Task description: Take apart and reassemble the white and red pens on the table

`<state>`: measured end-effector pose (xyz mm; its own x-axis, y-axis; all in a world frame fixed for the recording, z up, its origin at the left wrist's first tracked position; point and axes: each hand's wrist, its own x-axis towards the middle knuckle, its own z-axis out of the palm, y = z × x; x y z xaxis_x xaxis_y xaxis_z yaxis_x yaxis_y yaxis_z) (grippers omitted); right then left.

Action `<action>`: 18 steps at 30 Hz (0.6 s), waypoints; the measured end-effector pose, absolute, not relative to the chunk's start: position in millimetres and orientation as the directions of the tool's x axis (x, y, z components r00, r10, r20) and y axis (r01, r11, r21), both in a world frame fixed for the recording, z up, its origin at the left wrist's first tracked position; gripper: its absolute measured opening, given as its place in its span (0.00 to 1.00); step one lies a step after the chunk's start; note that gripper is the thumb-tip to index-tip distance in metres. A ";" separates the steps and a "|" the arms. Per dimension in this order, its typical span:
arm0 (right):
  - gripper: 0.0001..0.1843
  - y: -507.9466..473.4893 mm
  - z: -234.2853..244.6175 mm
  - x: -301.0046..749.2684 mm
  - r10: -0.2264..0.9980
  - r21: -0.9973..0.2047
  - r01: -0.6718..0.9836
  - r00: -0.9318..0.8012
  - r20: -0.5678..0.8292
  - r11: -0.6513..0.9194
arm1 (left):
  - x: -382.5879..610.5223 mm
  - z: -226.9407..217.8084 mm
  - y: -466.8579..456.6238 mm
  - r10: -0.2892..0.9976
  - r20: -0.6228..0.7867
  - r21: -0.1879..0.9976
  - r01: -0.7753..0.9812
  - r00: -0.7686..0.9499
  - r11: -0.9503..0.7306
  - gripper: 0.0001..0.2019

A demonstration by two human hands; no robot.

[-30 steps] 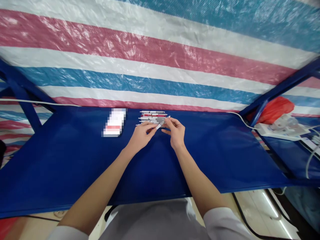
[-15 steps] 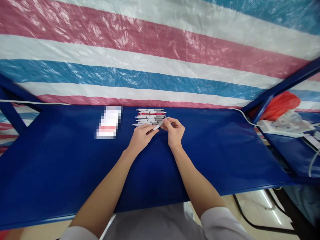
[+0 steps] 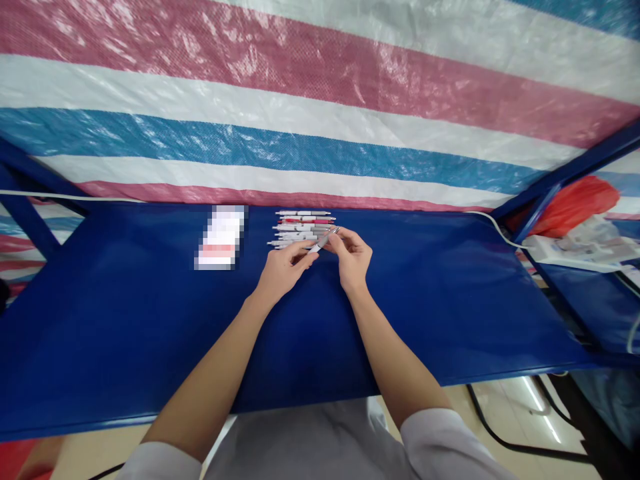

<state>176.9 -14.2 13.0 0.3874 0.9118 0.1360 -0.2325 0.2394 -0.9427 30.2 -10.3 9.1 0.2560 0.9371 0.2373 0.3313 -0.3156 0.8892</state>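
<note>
My left hand and my right hand meet over the far middle of a blue table. Together they pinch a grey and white pen that slants up to the right between them. The left fingers close on its lower end, the right fingers on its upper end. Just behind the hands lies a row of several white, grey and red pens, side by side near the table's back edge.
A small white and red box, blurred out, lies left of the pens. A striped red, white and blue tarpaulin hangs behind the table. At the right a second blue shelf holds a white power strip, cables and a red bag.
The hands hold the same pen in nearly the same pose. The view has tilted slightly, so the table sits a little lower and further back in the picture.
</note>
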 end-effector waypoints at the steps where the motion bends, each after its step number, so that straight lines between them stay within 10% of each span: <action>1: 0.14 -14.4 13.6 176.5 0.913 -0.942 -0.236 0.384 0.137 0.240 | 30.3 9.0 -10.4 0.940 0.250 0.888 0.332 0.233 -0.318 0.13; 18: 0.16 -8.7 11.5 175.7 0.939 -0.950 -0.260 0.335 0.080 0.174 | 29.7 10.0 -7.8 0.957 0.205 0.929 0.266 0.203 -0.256 0.13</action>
